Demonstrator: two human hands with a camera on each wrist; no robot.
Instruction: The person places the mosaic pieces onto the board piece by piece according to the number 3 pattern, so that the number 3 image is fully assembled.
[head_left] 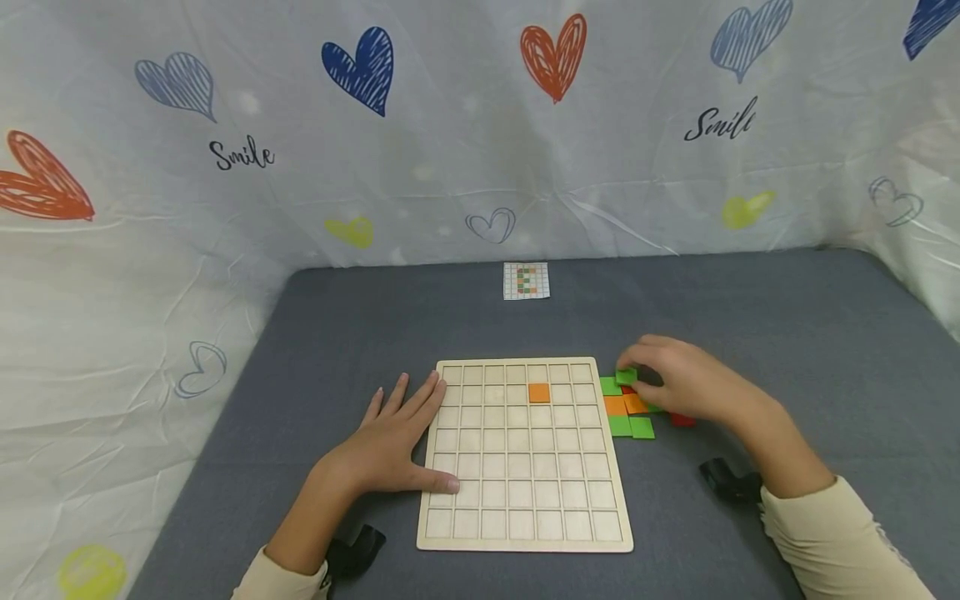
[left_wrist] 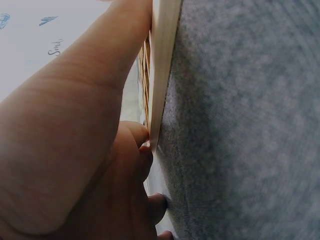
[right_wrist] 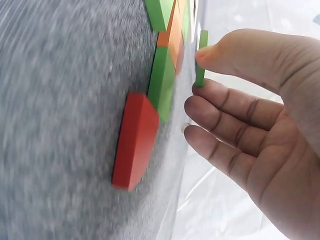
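Note:
A pale wooden grid board [head_left: 519, 479] lies on the grey cloth, with one orange square tile [head_left: 538, 392] in a cell near its top. My left hand [head_left: 390, 450] rests on the board's left edge, fingers spread and straight, the thumb over a lower cell. Beyond the board's right edge my right hand [head_left: 686, 379] pinches a green square tile [right_wrist: 201, 57] between thumb and fingertip, raised off the cloth. Below it lie loose tiles: green tiles [head_left: 642, 427], orange tiles [head_left: 615, 406] and a red tile [right_wrist: 136, 142], partly hidden by the hand in the head view.
A small printed card [head_left: 527, 281] with a coloured grid pattern lies at the back of the grey table [head_left: 375, 317]. Behind it hangs a white curtain [head_left: 450, 150] with hearts. Black wrist-worn devices [head_left: 356, 552] sit under both forearms.

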